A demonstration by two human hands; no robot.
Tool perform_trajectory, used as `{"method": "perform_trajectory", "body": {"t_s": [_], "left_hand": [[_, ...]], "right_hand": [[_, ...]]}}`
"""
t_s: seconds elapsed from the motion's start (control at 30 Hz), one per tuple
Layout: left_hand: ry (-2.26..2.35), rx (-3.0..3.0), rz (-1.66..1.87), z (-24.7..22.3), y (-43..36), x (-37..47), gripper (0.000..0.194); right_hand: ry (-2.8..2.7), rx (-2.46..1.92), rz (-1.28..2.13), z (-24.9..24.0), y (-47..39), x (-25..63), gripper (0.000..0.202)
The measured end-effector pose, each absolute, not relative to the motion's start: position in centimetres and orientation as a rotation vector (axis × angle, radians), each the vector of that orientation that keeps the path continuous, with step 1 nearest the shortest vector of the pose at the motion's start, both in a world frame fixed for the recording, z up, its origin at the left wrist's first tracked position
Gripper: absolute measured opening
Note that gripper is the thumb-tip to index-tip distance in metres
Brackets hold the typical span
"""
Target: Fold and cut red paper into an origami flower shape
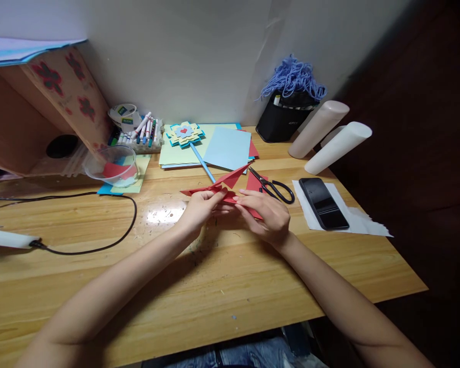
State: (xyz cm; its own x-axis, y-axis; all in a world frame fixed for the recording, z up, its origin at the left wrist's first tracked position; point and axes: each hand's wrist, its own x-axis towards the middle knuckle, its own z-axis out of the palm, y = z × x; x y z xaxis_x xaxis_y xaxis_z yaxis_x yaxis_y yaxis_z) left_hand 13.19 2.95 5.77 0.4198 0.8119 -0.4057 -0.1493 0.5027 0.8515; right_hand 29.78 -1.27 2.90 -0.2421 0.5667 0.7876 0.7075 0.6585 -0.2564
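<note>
Both hands hold a folded piece of red paper (231,179) above the middle of the table, its pointed flaps sticking out left and up right. My left hand (205,204) pinches it with the thumb on top. Fingers of my right hand (266,212) are closed on the paper's right part. Just behind lies a layered paper flower (184,134) with a blue stem (202,162). Black-handled scissors (278,190) rest to the right, partly over another red sheet (254,181).
Stacked coloured paper (228,148) lies at the back. A plastic bowl (113,166), markers (145,132) and a cable (134,220) are on the left. On the right are a phone (324,203), two white cylinders (339,148) and a black case (279,120); the wooden table (214,306) ends in front.
</note>
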Motion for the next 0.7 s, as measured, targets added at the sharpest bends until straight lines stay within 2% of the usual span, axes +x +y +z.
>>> {"method": "perform_trajectory", "body": {"t_s": [0.1, 0.2, 0.37, 0.7], "left_hand": [[0.943, 0.832, 0.715, 5.78, 2.83, 13.29, 0.022], [0.894, 0.841, 0.732, 5.78, 2.73, 13.32, 0.023], [0.848, 0.846, 0.729, 5.7, 2.59, 13.38, 0.026], [0.896, 0.867, 0.765, 4.87, 2.61, 13.49, 0.029]], "right_hand": [[-1.754, -1.148, -0.042, 3.26, -1.35, 29.1, 0.008], [-1.571, -1.252, 0.256, 3.41, -1.22, 28.77, 0.003], [-1.308, -1.255, 0.703, 3.14, -0.82, 28.71, 0.013], [-1.273, -1.304, 0.663, 3.13, -0.9, 28.78, 0.012]]}}
